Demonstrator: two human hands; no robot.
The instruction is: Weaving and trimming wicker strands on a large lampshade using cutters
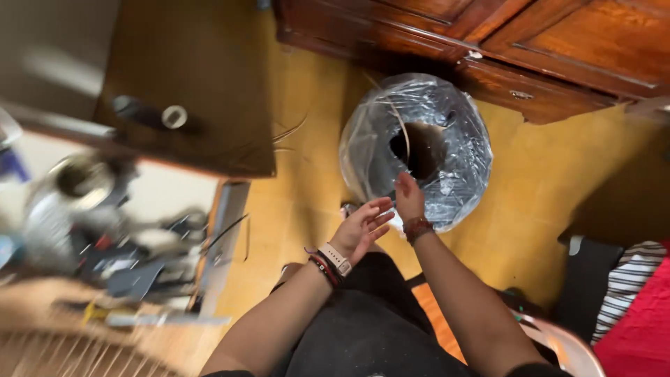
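Observation:
A big coil of dark cable wrapped in clear plastic film (447,139) stands on the yellow tiled floor, with a dark hole in its middle. My right hand (408,197) reaches to the lower edge of that hole and touches the wrap; a thin wire (399,119) runs up from there over the coil. My left hand (363,227) hovers just left of it with fingers spread, holding nothing. A watch and dark bands are on my left wrist, a reddish band on my right. My lap in dark clothing fills the bottom centre.
A dark wooden cabinet (530,49) stands behind the coil. To the left is a dark table (202,84) with a tape roll (174,116), and a cluttered, blurred workbench (91,230) with tools. A dark box (585,279) and striped and red cloth (638,307) lie at right.

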